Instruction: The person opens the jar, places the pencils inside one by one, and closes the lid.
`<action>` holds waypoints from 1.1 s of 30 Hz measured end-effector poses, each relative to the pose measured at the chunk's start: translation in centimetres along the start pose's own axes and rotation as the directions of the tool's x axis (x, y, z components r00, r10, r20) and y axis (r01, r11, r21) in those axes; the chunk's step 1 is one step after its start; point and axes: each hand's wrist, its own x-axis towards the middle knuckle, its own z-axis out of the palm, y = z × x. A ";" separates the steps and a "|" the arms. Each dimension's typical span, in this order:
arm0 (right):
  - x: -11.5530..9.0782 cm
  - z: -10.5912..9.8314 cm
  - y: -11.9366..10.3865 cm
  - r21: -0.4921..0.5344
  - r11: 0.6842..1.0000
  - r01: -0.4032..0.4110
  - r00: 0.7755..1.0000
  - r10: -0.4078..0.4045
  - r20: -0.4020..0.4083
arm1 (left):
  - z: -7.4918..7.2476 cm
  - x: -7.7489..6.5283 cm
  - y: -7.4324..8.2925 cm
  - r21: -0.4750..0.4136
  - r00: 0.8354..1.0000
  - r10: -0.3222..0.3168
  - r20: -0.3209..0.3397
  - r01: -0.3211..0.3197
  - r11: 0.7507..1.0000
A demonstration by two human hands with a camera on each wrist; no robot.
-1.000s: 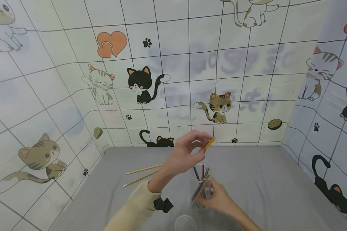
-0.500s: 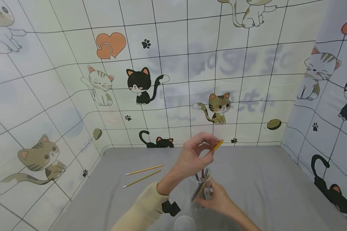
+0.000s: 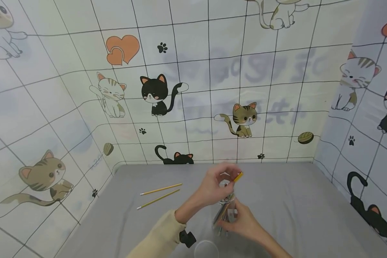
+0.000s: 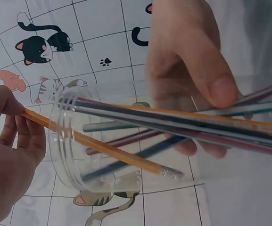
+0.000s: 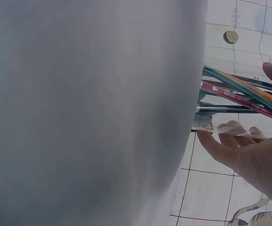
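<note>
My left hand [image 3: 214, 185] pinches a yellow pencil [image 4: 98, 145] near one end. In the left wrist view, the pencil's eraser end is inside the mouth of a clear jar [image 4: 59, 162]. Several dark, red, green and orange pencils [image 4: 150, 127] lean inside the jar. The jar stands on the table in the head view, and my right hand [image 3: 245, 222] grips it around its side. In the right wrist view the fingers [image 5: 223, 151] curl against the jar wall beside a red pencil [image 5: 242, 100]. My left hand partly hides the jar's mouth in the head view.
Two yellow pencils [image 3: 161, 189] with white ends lie on the grey tablecloth [image 3: 283, 208] left of the jar. A round clear object [image 3: 206, 249], perhaps a lid, lies at the front edge of view. Cat-printed cloth walls [image 3: 193, 82] enclose the table's back and sides.
The left hand first moved right, then lowered the yellow pencil toward the jar, and its end is now inside the mouth. My right hand has stayed on the jar.
</note>
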 end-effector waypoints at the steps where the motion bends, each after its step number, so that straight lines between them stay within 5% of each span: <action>1: 0.0 0.0 0.0 -0.001 1.000 0.004 1.000 -0.004 -0.002 | -0.1 -0.1 -0.1 0.007 1.000 -0.004 0.005 0.004 1.000; 19: 0.1 -0.1 -0.2 -0.006 0.999 -0.044 0.999 0.044 0.002 | -1.2 -1.7 -1.2 0.101 0.994 -0.033 0.108 0.022 0.995; 33: 0.3 0.2 -0.2 -0.055 0.998 -0.043 0.998 0.041 -0.041 | -2.7 -3.1 -1.2 0.020 0.995 -0.087 -0.040 0.088 0.996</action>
